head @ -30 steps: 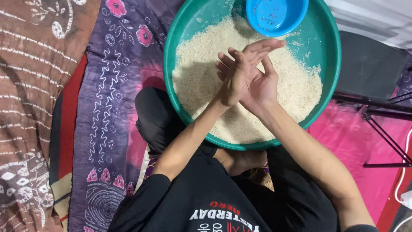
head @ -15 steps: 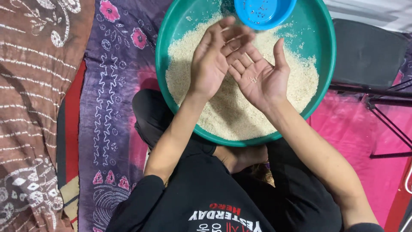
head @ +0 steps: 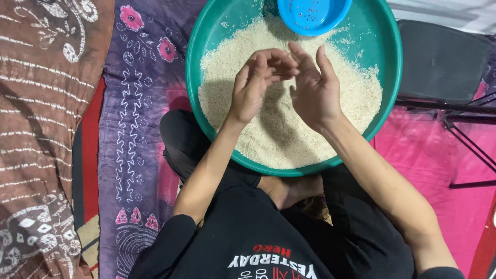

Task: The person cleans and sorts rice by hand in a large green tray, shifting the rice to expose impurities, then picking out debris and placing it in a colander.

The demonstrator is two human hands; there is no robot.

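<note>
Fingers [head: 268,64] of the left hand [head: 256,85] curl loosely and meet the spread fingers of the right hand [head: 312,88], which stands half open, palm turned inward; whether either pinches any grains I cannot tell. Just below the fingers lies the pale rice [head: 279,129], heaped in the green basin [head: 199,62] on the person's lap. Grains could scatter over the rim if the hands rub too briskly. A blue bowl [head: 312,15] sits just beyond the fingertips, crowding any reach forward. Patterned cloths [head: 129,129] lie well left.
</note>
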